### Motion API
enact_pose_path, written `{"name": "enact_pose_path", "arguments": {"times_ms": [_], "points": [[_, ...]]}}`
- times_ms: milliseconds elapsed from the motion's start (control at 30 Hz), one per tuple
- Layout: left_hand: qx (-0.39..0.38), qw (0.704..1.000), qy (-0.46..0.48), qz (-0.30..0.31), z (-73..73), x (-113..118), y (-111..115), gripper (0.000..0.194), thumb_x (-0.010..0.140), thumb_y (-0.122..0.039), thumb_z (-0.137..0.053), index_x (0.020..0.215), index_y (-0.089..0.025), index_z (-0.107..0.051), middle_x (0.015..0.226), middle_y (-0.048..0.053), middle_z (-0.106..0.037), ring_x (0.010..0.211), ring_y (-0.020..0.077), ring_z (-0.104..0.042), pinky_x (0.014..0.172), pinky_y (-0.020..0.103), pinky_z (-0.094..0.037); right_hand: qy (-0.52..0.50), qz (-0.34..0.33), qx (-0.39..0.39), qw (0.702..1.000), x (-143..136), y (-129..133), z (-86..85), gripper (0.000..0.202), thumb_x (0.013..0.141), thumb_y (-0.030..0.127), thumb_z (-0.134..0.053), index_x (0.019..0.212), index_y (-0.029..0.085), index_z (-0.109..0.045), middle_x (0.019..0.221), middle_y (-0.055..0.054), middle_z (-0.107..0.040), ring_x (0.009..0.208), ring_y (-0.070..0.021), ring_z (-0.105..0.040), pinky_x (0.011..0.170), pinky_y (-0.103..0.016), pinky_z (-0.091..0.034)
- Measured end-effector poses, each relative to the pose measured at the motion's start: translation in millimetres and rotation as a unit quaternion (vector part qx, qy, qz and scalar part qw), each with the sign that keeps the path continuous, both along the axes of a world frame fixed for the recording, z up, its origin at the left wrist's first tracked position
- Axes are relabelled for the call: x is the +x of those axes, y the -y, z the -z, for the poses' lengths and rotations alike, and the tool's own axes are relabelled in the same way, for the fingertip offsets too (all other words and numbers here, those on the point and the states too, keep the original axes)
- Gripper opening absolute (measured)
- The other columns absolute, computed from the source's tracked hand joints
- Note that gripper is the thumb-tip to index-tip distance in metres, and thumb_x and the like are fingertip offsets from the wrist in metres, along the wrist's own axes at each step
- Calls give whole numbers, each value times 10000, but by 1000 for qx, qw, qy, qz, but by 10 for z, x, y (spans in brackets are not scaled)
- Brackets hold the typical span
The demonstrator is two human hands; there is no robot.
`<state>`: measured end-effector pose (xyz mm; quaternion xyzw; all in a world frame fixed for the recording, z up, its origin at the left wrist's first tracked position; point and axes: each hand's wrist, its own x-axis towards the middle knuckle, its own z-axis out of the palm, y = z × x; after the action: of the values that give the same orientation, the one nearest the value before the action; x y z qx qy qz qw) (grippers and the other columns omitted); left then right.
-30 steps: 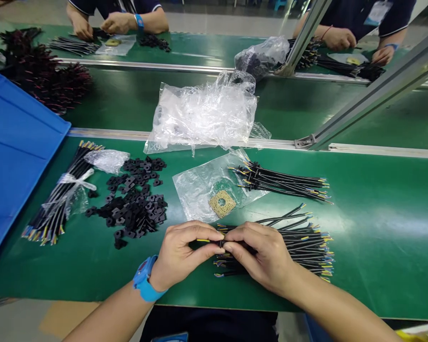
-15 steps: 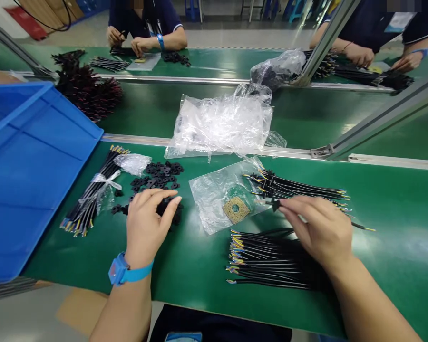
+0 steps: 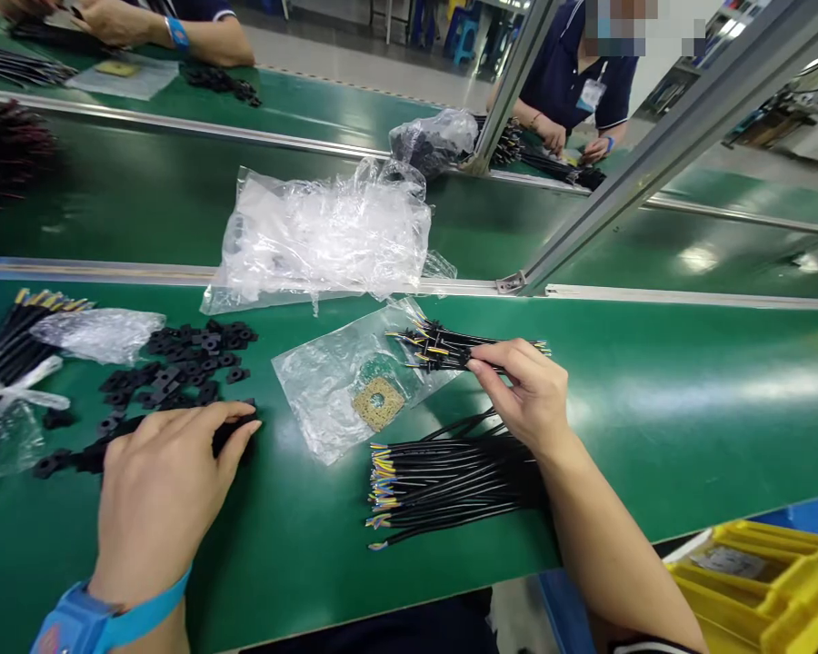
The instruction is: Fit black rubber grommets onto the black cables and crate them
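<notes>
- Working over the green table, the person has two cable heaps either side of the clear bag with the yellow pad, taken as landmark: the finished bundle touches its far right corner, and the larger loose cable pile lies just nearer than it on the right, so most cables seem left to do.
- Left of the bag, the heap of black square pieces is large.
- The right hand pinches a cable onto the finished bundle, fingertips closed on it.
- The left hand lies curled over the near pieces, left of the bag; whether it grips one cannot be told.
- Half a second ago the right hand carried that cable short of the bundle; the blue crate has since left view.
</notes>
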<state>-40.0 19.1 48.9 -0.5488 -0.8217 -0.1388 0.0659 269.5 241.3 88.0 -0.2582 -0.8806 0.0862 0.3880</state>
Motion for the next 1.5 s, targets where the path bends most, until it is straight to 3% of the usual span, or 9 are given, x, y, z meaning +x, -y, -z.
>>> {"name": "enact_pose_path", "arguments": {"times_ms": [333,467,567,733,867,1033,1133,1333,1500], "points": [[93,970,210,79,31,210,-133,261,976,-449,-582,1018,-317,-803,1076,27,-796,950,270,-731,861,350,-537,137,-1,28,990,-19,-220,259,260,1033,232,-594,1257,217,-726,1199,-106,-763,1087,-253,-692,919,-419,-523],[144,950,275,24,-77,286,-140,197,922,-476,-678,953,-326,-803,1013,34,-765,923,260,-709,840,348,-544,180,-81,-33,980,75,-50,115,114,1002,255,-683,1069,229,-771,991,-45,-775,922,-207,-686,828,-371,-460],[175,941,289,-26,-129,328,-119,133,880,-456,-747,909,-337,-800,982,20,-732,845,236,-679,764,352,-534,261,-169,-105,945,99,82,74,35,959,224,-745,977,225,-774,904,-5,-756,855,-173,-682,800,-348,-433],[169,929,326,-51,-136,350,-91,210,917,-448,-715,1065,-332,-808,1154,23,-764,1027,276,-708,831,372,-575,325,-183,-121,920,31,171,138,80,955,143,-711,891,185,-736,868,-21,-701,815,-175,-629,767,-328,-470],[182,876,441,-72,-153,379,-123,426,933,-450,-703,1336,-318,-661,1287,27,-758,1138,284,-727,930,391,-621,312,-170,-143,924,24,164,166,100,971,78,-636,970,158,-695,924,-54,-685,859,-189,-630,765,-319,-525],[254,826,497,-82,-147,398,-151,215,877,-386,-784,1015,-251,-689,1236,54,-783,1109,297,-758,907,410,-655,318,-205,-154,913,32,170,174,94,964,124,-661,986,196,-718,979,-61,-684,922,-214,-644,825,-351,-555],[253,830,487,-99,-144,393,-136,197,881,-383,-781,1030,-264,-732,1193,41,-796,1023,272,-781,884,395,-659,315,-190,-175,913,33,212,117,145,972,72,-573,937,185,-657,965,-67,-665,884,-208,-642,801,-352,-564],[250,827,493,-101,-153,404,-124,258,846,-414,-815,1053,-265,-778,1084,28,-812,904,229,-798,841,330,-664,249,-162,-127,946,31,272,92,369,972,-4,-399,1169,200,-636,1020,-79,-662,910,-206,-649,809,-349,-583],[249,809,526,-82,-146,419,-157,311,809,-477,-837,1010,-246,-784,1048,41,-793,927,253,-805,820,316,-672,199,-102,-76,972,-57,295,289,161,1041,169,-530,1113,187,-673,985,-87,-681,887,-214,-669,821,-347,-592]]}}
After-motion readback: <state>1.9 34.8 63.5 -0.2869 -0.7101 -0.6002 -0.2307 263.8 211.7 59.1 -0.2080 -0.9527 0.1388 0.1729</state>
